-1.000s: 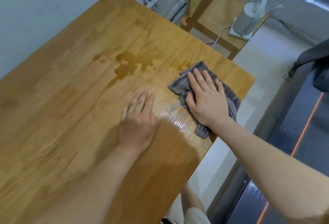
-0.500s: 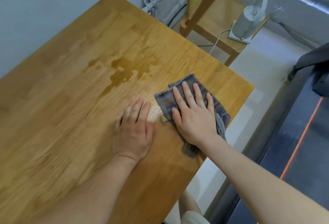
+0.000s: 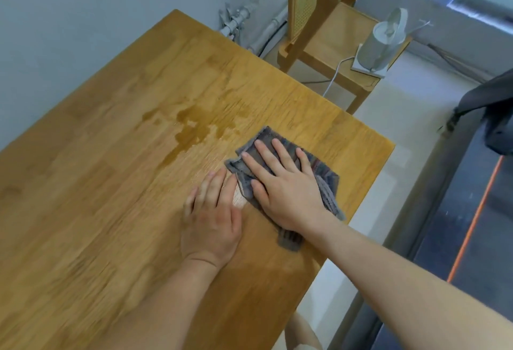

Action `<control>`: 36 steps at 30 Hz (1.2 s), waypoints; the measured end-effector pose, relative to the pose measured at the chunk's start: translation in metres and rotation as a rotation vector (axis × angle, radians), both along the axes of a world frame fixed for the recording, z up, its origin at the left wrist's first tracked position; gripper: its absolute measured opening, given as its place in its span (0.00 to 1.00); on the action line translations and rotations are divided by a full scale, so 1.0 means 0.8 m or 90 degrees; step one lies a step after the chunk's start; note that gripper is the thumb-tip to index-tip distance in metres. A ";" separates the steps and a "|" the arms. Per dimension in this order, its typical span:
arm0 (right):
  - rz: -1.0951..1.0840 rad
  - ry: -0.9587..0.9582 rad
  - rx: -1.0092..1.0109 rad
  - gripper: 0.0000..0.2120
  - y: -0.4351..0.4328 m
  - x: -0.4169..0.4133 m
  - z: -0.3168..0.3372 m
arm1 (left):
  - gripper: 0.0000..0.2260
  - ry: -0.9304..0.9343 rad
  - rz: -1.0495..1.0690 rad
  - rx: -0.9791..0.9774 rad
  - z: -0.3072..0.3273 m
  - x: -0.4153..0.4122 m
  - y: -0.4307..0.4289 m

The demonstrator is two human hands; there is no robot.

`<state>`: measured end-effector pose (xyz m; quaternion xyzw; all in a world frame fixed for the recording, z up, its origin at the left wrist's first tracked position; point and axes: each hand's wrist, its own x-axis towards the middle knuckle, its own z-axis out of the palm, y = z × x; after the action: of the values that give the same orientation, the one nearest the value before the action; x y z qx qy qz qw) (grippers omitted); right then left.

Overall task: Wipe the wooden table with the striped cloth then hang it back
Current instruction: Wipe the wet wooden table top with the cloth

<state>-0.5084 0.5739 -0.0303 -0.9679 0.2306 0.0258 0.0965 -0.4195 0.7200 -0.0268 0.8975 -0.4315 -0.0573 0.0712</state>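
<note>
The grey striped cloth (image 3: 323,172) lies folded flat on the wooden table (image 3: 111,183), near its right edge. My right hand (image 3: 280,183) presses down on the cloth with straight, spread fingers and covers most of it. My left hand (image 3: 212,216) rests flat on the bare wood just left of the cloth, its fingertips close to the cloth's left corner. A dark wet patch (image 3: 191,127) stains the wood beyond and to the left of the cloth.
A wooden chair (image 3: 319,35) stands past the table's far right corner with a white kettle (image 3: 381,41) on its seat and a white cord hanging down. Pipes (image 3: 238,19) run along the grey wall. A dark mat with an orange stripe (image 3: 477,216) lies on the floor at right.
My right hand has slid the cloth leftward, toward my left hand and the wet patch. My left hand has stayed flat on the wood.
</note>
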 end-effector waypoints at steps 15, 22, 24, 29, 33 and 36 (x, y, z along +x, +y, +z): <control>-0.015 -0.040 0.018 0.24 0.046 -0.034 0.000 | 0.23 0.012 -0.016 -0.032 0.003 0.006 0.001; -0.240 -0.022 -0.015 0.25 -0.140 0.007 -0.001 | 0.24 0.027 -0.009 -0.026 0.003 0.009 0.000; -0.286 -0.026 -0.011 0.25 -0.138 0.017 0.000 | 0.24 0.037 -0.008 -0.031 0.003 0.009 -0.001; -0.142 -0.037 -0.008 0.25 0.020 -0.011 -0.001 | 0.25 0.054 0.001 -0.014 0.007 0.009 -0.003; 0.099 -0.029 0.001 0.24 0.012 -0.054 0.002 | 0.25 0.098 -0.037 -0.008 0.011 0.013 0.007; -0.067 0.007 -0.028 0.25 -0.082 -0.057 0.003 | 0.24 0.095 -0.006 0.002 0.018 0.039 0.046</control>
<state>-0.5544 0.5083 -0.0278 -0.9561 0.2825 0.0205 0.0755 -0.3879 0.7565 -0.0126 0.8886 -0.4293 -0.1253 0.1017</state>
